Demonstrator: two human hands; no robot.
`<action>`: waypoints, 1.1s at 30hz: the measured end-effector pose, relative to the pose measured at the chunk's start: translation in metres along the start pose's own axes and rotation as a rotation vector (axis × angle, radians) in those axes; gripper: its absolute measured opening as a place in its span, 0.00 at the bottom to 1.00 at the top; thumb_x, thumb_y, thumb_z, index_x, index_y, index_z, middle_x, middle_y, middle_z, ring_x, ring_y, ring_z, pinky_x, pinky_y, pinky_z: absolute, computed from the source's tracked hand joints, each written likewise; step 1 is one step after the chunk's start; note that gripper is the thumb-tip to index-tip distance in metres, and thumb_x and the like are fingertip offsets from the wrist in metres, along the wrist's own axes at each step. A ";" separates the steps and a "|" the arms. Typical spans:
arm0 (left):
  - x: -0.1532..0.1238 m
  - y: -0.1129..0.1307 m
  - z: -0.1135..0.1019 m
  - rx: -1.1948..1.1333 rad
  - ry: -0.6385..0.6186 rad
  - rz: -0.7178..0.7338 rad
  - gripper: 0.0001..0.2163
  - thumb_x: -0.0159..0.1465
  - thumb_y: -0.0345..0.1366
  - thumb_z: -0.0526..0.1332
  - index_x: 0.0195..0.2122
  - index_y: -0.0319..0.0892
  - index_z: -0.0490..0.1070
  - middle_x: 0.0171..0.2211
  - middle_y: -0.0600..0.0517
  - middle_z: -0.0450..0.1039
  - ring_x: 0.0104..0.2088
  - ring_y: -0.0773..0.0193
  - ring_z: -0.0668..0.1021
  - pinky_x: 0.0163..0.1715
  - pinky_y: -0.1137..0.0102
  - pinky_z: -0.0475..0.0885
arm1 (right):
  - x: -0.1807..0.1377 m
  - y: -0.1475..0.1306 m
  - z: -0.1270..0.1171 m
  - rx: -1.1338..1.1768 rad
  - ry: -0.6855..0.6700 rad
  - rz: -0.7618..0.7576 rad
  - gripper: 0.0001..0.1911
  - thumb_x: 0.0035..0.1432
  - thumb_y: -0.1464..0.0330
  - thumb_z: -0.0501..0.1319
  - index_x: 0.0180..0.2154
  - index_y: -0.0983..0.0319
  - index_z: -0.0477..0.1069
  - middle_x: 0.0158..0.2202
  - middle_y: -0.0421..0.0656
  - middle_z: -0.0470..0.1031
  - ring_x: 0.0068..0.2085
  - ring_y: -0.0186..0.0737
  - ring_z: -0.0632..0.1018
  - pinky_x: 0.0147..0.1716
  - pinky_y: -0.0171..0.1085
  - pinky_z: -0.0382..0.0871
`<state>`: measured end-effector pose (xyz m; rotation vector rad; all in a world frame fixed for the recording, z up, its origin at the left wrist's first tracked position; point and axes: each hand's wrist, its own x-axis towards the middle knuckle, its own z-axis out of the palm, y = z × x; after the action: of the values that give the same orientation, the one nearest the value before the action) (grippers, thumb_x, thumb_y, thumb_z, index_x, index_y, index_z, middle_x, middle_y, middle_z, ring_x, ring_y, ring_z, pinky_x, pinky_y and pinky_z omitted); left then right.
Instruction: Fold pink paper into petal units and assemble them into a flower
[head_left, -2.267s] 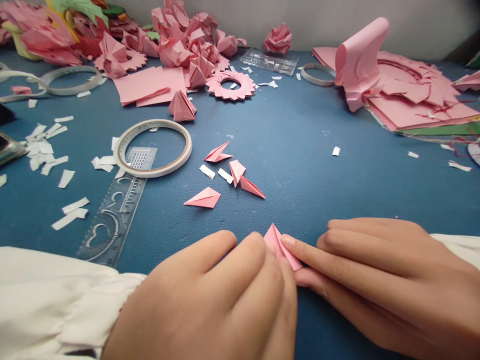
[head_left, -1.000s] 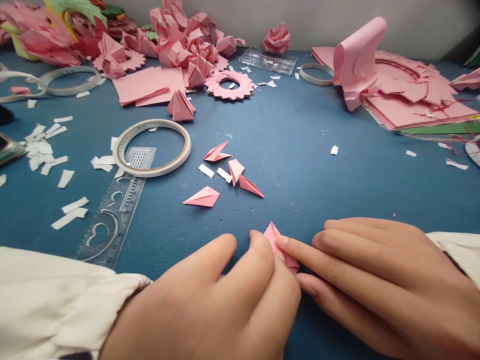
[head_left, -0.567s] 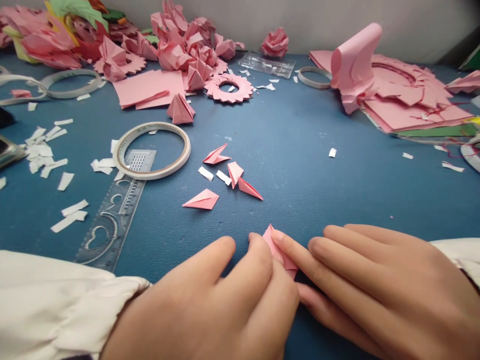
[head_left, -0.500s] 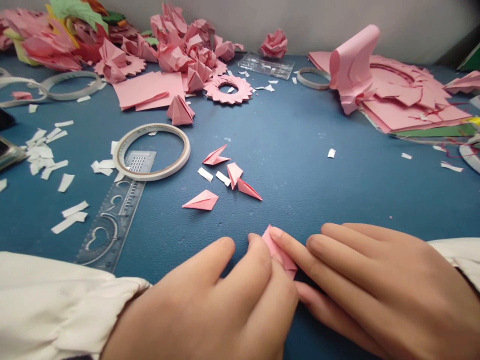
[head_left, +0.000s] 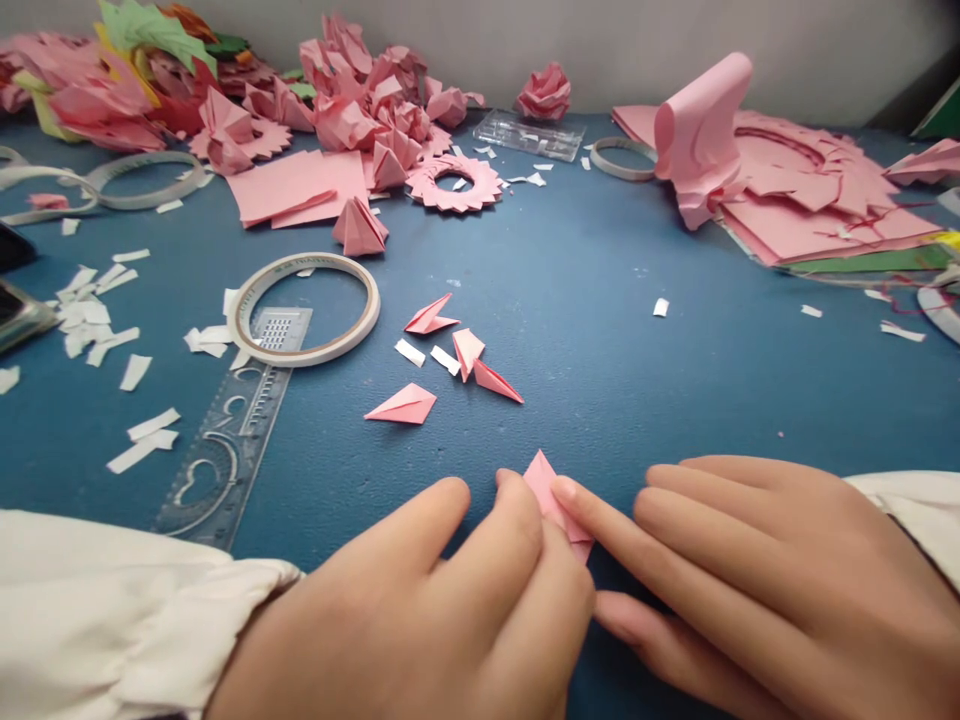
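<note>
A small folded pink paper piece (head_left: 544,482) lies on the blue table (head_left: 675,380) near the front edge, pinned between my two hands. My left hand (head_left: 442,610) presses on its left side with the fingertips, fingers closed down on it. My right hand (head_left: 757,570) lies over its right side, the index finger running along a fold; most of the paper is hidden under the fingers. Several finished folded pink pieces (head_left: 405,405) lie just beyond the hands.
A tape ring (head_left: 304,308) lies on a clear ruler (head_left: 229,430) at the left, among white paper scraps (head_left: 97,320). Folded pink flowers (head_left: 360,95) and a serrated pink ring (head_left: 454,183) fill the back. Pink sheets (head_left: 810,200) are stacked at the right.
My right index finger has slid slightly back toward me along the fold after reaching the tip. My left hand has stayed pressing. The view has tilted a little.
</note>
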<state>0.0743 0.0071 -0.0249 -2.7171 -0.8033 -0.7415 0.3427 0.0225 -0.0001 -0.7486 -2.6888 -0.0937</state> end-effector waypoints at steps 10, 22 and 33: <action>-0.003 -0.005 -0.006 -0.057 -0.190 0.063 0.22 0.79 0.59 0.76 0.63 0.52 0.93 0.70 0.42 0.94 0.74 0.31 0.88 0.71 0.39 0.90 | -0.052 -0.023 0.028 -0.047 0.113 0.124 0.22 0.88 0.45 0.71 0.52 0.55 0.90 0.31 0.42 0.75 0.34 0.50 0.78 0.32 0.48 0.76; -0.002 -0.009 -0.007 0.041 0.006 0.071 0.09 0.85 0.38 0.72 0.55 0.51 0.96 0.56 0.52 0.96 0.60 0.51 0.84 0.56 0.59 0.81 | -0.012 0.003 0.008 0.025 -0.015 0.069 0.20 0.92 0.61 0.66 0.71 0.63 0.88 0.33 0.40 0.81 0.31 0.42 0.79 0.30 0.40 0.78; -0.005 -0.012 -0.007 -0.013 -0.028 0.075 0.09 0.88 0.37 0.68 0.54 0.51 0.92 0.62 0.52 0.97 0.67 0.51 0.82 0.64 0.58 0.80 | -0.045 -0.038 0.026 0.003 0.195 0.202 0.20 0.85 0.48 0.76 0.42 0.53 0.86 0.30 0.42 0.76 0.35 0.51 0.84 0.34 0.49 0.80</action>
<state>0.0612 0.0120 -0.0209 -2.7580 -0.7009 -0.6964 0.3517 -0.0280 -0.0391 -0.9529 -2.4158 -0.1067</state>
